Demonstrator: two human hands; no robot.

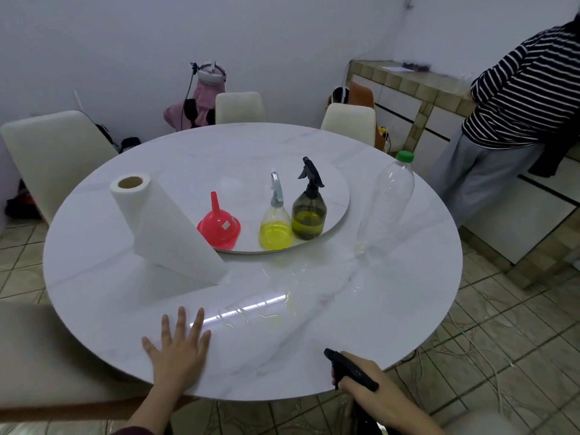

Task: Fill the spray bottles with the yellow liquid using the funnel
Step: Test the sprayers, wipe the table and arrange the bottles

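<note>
Right now the right hand (373, 383) is wrapped around a black spray head (351, 368) at the near table edge, fingers curled over the neck and trigger part; the bottle body below it is out of frame, so can't tell if there's liquid in it. Left hand (179, 350) lies flat on the round table (125, 309), fingers spread, holding nothing. Judgement: a third sprayer is being brought up to the table or taken away, can't tell which. To do it well, set it upright on the table near the red funnel (219, 226), which sits mouth-down, spout up, on the lazy susan (339, 196); keep the left palm down to steady, and unscrew the head before seating the funnel spout in the neck. Clear spray bottle (275, 224) and dark spray bottle (309, 211) stand side by side on the lazy susan, just right of the funnel, both roughly half full of yellow liquid, heads on. Big clear plastic bottle (387, 202) with green cap stands further right, looks nearly empty, so source liquid may be short. Paper towel roll (163, 227) stands left of the funnel; some wet streaks show on the table near the front, wipe first.
</note>
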